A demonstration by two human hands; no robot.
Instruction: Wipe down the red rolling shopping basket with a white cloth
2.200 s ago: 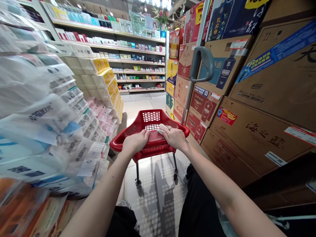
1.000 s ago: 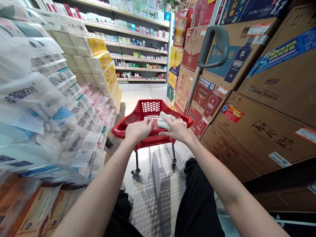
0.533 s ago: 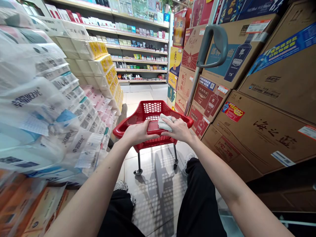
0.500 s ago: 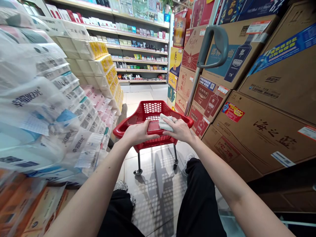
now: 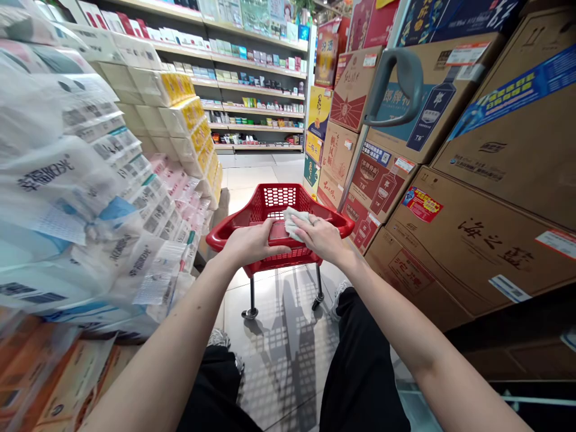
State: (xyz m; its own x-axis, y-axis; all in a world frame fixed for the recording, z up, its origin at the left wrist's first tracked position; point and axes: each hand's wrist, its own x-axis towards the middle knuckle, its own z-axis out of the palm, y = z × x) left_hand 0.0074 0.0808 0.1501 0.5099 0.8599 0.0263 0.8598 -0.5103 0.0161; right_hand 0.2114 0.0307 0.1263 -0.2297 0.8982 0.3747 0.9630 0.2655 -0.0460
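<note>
A red plastic shopping basket on wheels (image 5: 252, 211) stands on the tiled floor just ahead of me. My left hand (image 5: 250, 242) is closed over its near rim. On the same rim, a little to the right, my right hand (image 5: 318, 236) presses a crumpled white cloth (image 5: 292, 222) with its fingers curled on it. The basket's grey pull handle (image 5: 396, 84) rises on a pole at the right. My legs in dark trousers show below.
Stacked plastic-wrapped tissue packs (image 5: 90, 180) wall the left of the narrow aisle. Brown cardboard liquor cartons (image 5: 472, 240) pile up on the right. Far shelves (image 5: 252, 90) of small goods cross the aisle's end, with open tiled floor (image 5: 256, 174) before them.
My right hand has slid the white cloth along the rim, from the right part toward the middle. The left hand keeps its grip; the basket has barely moved.
</note>
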